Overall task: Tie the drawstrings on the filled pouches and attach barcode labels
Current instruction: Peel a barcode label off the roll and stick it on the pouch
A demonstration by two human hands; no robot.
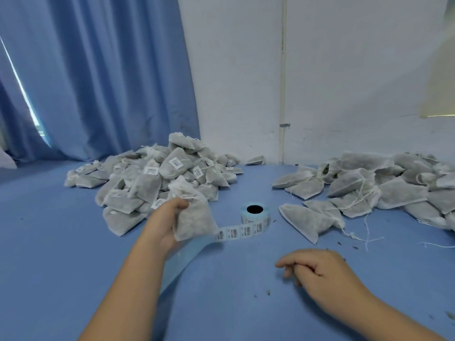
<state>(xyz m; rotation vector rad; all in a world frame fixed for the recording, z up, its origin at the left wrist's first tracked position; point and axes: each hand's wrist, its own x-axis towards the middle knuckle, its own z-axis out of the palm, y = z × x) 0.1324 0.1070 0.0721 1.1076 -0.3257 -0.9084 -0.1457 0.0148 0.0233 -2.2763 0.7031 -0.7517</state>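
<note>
the left hand (161,226) grips the filled pouch (193,219), lower edge just at the label strip (235,233) running from the label roll (254,215) toward eight o'clock, while the free right hand (320,269) (fingers loosely curled, nothing seen in them) has that strip at its eleven o'clock.

Print on labels (236,233) unreadable; right pouch pile (394,183) cut by edge.

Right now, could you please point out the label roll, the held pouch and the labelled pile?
label roll (257,221), head view: printed outer wall.
held pouch (194,221), head view: middle of its filled body.
labelled pile (175,166), head view: a labelled pouch near its top.
</note>
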